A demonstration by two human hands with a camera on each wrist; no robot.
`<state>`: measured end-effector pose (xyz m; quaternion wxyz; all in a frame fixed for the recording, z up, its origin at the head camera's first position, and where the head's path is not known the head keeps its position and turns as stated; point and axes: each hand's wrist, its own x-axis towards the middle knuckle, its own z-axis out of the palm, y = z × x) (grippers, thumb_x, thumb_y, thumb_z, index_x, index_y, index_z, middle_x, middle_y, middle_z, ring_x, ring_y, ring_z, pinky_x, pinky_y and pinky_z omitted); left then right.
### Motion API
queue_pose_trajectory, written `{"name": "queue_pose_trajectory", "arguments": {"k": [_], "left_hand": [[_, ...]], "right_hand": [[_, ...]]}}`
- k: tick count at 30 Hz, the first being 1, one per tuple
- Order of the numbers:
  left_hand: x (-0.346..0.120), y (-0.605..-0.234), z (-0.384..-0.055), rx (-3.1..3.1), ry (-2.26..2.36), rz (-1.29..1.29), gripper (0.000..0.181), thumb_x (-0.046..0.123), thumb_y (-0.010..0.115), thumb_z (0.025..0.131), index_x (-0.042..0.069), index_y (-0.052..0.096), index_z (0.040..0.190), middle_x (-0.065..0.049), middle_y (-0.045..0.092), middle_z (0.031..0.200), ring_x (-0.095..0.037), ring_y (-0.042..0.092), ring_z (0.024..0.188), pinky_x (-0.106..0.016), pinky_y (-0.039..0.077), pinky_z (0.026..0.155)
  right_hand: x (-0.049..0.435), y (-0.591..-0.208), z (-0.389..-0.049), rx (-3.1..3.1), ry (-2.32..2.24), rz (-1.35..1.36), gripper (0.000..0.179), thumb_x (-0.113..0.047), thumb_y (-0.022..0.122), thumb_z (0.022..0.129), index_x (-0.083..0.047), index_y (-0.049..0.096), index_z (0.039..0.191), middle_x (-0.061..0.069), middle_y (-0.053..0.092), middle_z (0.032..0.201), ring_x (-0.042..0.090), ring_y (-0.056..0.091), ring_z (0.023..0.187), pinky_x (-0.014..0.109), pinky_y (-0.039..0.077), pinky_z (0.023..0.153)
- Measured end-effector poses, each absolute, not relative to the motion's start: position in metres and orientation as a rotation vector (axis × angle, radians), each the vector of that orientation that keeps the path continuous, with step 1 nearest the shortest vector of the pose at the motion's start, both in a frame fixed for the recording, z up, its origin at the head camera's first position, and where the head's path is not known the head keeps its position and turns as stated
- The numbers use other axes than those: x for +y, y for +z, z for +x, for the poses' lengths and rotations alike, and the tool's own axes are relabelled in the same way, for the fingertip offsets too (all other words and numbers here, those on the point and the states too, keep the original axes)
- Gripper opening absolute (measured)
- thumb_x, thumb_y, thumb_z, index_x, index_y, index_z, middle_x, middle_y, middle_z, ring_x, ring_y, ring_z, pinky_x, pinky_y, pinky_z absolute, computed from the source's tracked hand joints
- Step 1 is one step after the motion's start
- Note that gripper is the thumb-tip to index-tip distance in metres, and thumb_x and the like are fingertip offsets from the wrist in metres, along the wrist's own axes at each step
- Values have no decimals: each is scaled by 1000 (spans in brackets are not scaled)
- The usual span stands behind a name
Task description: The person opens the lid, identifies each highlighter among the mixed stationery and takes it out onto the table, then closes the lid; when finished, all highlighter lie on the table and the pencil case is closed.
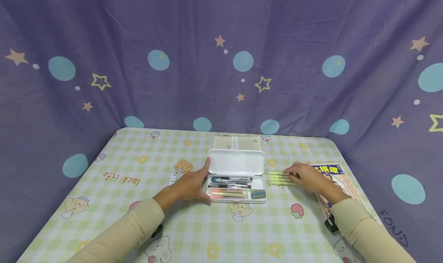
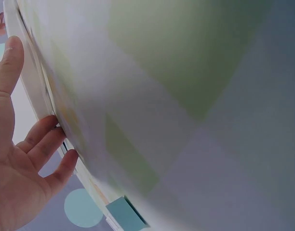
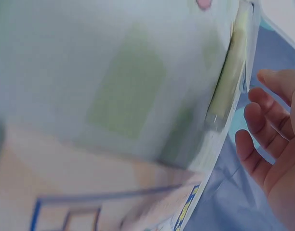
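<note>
A white pencil case (image 1: 236, 162) stands with its lid up. Pens (image 1: 231, 181) fill its back compartment; slim yellow and pink sticks (image 1: 228, 193) and a grey-blue block (image 1: 258, 194) lie in the front one. My left hand (image 1: 190, 183) rests spread against the case's left side, thumb at the near corner and index finger at the far one. To the right of the case, several yellow-green pens (image 1: 277, 178) lie in a row on the cloth. My right hand (image 1: 308, 176) hovers at their right ends, fingers loosely bent; in the right wrist view they stand apart from the nearest yellow pen (image 3: 229, 79).
A beige notebook (image 1: 237, 142) lies behind the case. At the right, a colourful book (image 1: 333, 170) lies partly under my right forearm, with a black clip (image 1: 331, 223) near its lower edge. A small teal-and-white block (image 2: 126, 214) sits left of the case on the checked tablecloth (image 1: 242, 236).
</note>
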<state>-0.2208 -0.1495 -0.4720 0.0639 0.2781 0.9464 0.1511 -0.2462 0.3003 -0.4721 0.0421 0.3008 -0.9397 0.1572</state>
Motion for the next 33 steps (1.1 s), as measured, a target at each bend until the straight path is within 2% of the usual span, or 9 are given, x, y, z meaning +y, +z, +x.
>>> {"name": "queue_pose_trajectory", "arguments": {"k": [6,16,21,25,33], "left_hand": [[-150,-472,-221,2848,474,847,150,67,85,63,-1,-5,162,-7,66,135,-23,67,115,-40,52,102],[-151,-473,-221,2861,481,861,150,66,86,63,0,-4,162,-7,67,133,-21,67,114,-39,52,102],[-150,-473,-221,2854,484,855,150,66,87,63,1,-5,162,-7,66,132,-22,67,112,-40,52,102],[-150,-473,-221,2850,473,841,150,66,86,63,1,-6,162,-8,65,136,-25,66,119,-40,51,105],[-150,-472,-220,2850,471,844,150,66,86,64,1,-6,162,-8,64,137,-25,65,120,-40,50,105]], "right_hand": [[283,-470,-242,-2837,498,990,19,-10,69,96,-14,79,112,-2,73,96,8,65,84,34,54,76],[250,-464,-236,-2818,619,1100,21,-11,68,97,-12,77,116,-7,70,92,-5,50,71,22,47,66],[234,-466,-234,-2780,603,1171,20,-11,70,95,-12,78,114,-6,71,90,-4,49,68,21,46,64],[221,-469,-231,-2762,586,1226,19,-11,71,94,-13,78,112,-6,70,89,-4,48,68,20,47,64],[197,-468,-225,-2740,590,1325,22,-12,69,96,-16,77,116,-7,70,90,-1,51,70,20,47,66]]}}
